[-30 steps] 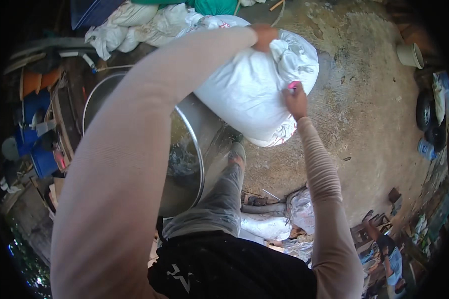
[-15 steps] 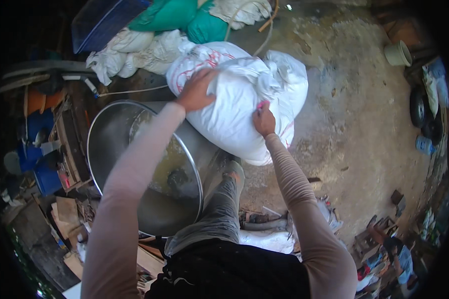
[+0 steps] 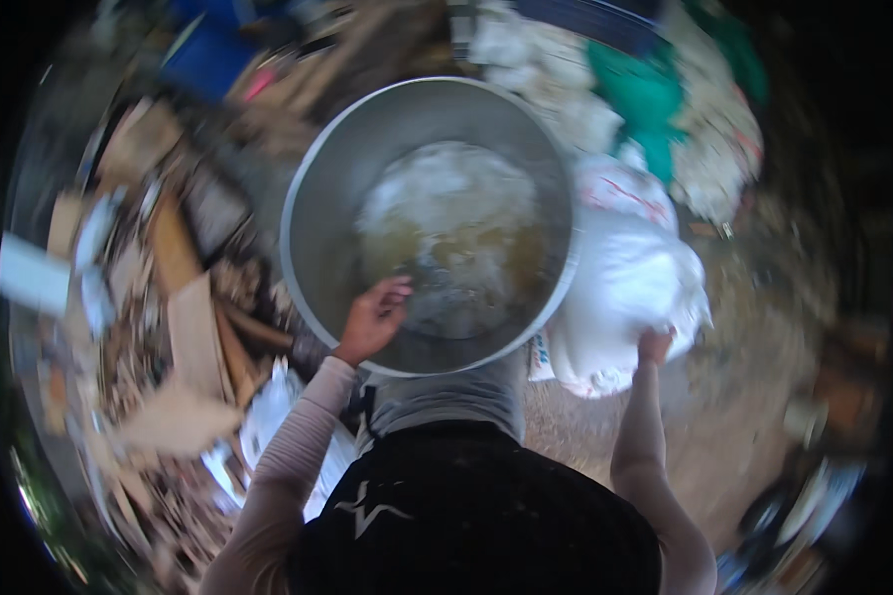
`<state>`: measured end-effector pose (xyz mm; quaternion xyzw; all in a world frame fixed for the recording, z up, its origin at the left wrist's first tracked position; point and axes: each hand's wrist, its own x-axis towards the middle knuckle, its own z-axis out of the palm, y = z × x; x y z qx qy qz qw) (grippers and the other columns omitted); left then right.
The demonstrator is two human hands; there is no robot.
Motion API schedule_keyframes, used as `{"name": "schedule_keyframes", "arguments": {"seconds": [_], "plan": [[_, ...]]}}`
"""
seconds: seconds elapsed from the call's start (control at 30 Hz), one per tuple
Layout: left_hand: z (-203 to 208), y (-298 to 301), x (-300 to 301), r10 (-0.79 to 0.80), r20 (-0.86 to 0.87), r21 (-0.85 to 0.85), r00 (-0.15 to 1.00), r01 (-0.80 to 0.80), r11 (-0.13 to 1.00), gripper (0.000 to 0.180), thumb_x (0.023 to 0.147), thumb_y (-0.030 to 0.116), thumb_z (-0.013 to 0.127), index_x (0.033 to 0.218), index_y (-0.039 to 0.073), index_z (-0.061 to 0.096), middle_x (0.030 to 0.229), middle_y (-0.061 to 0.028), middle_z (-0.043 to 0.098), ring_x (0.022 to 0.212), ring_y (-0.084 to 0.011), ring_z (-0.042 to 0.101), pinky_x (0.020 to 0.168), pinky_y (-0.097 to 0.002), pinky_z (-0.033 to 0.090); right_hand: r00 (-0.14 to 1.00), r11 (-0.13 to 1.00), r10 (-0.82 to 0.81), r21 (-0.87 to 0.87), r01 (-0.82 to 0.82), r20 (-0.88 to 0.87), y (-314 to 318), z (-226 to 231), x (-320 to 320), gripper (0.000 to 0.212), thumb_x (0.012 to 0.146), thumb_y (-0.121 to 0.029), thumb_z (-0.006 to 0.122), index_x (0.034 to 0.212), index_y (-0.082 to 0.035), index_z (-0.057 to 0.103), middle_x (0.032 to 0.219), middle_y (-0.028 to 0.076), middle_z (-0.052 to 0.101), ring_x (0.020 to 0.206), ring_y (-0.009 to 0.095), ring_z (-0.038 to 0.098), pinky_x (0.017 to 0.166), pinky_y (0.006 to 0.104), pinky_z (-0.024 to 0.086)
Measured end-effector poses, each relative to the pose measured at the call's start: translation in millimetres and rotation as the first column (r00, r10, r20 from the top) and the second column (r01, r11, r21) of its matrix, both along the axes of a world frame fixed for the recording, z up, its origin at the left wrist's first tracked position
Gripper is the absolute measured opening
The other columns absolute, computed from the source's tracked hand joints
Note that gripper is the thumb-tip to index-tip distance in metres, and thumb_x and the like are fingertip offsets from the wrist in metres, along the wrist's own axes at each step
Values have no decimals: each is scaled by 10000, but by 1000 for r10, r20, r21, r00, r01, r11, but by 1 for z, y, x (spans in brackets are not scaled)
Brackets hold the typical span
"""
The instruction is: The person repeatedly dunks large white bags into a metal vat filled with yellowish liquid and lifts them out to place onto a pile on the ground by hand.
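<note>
A large round metal drum (image 3: 303,188) stands in front of me, with cloudy yellowish liquid (image 3: 506,248) and whitish patches in its bottom. My left hand (image 3: 375,317) hangs over the drum's near left rim, its fingers loosely bent, with nothing visible in them. A full white sack (image 3: 615,288) with red markings leans close against the drum's right side. On the sack's near right part rests my right hand (image 3: 655,345), looking closed. Motion blur and the hand itself hide what its fingers grip.
Green sacks (image 3: 640,99) and pale sacks (image 3: 719,149) lie beyond the drum at the back right. Scrap wood and cardboard (image 3: 193,332) are heaped to the left, with a white plastic bag (image 3: 278,407) nearer me. A blue container (image 3: 208,55) sits at the far left.
My view has swung left, bringing the drum to the middle. My left hand has left the sack for the drum's rim. My right hand, earlier holding something small and pink, stays at the sack.
</note>
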<state>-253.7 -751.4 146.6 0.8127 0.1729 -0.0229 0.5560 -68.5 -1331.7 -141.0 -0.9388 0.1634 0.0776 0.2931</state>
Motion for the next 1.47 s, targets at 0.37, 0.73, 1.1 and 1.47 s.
{"name": "schedule_keyframes", "arguments": {"seconds": [0.37, 0.73, 1.1, 1.47], "plan": [[-59, 97, -296, 604, -89, -255, 792, -604, 755, 321, 882, 14, 564, 1200, -30, 568, 1024, -68, 653, 974, -120, 609, 876, -270, 483, 553, 654, 655, -19, -756, 515, 456, 186, -167, 490, 874, -148, 606, 1310, 23, 462, 1232, 230, 533, 1131, 365, 526, 971, 437, 402], [-104, 203, -481, 942, -122, -186, 313, -939, 288, 312, 897, 123, 562, 1182, -2, 591, 981, -76, 693, 861, -138, 619, 780, -291, 479, 243, 169, 933, 272, -947, 266, 736, 179, -255, 299, 890, -152, 631, 1163, -43, 581, 1048, 145, 642, 864, 281, 637, 737, 380, 503], [-154, 462, -352, 883, -111, -408, 455, -831, 377, 180, 921, 109, 580, 1032, -24, 629, 929, -65, 669, 887, -143, 622, 833, -281, 490, 172, 30, 946, 452, -892, 276, 942, 144, -232, 175, 951, -150, 567, 1043, -51, 678, 981, 133, 699, 887, 276, 683, 802, 352, 520], [-111, 864, -144, 872, -28, -486, 489, -769, 415, 247, 912, 170, 591, 1080, -11, 599, 941, -73, 668, 892, -170, 613, 851, -301, 484, -24, -108, 972, 354, -929, 234, 1291, 216, -88, 240, 923, -274, 617, 958, -47, 685, 995, 152, 664, 963, 339, 631, 807, 420, 491]]}}
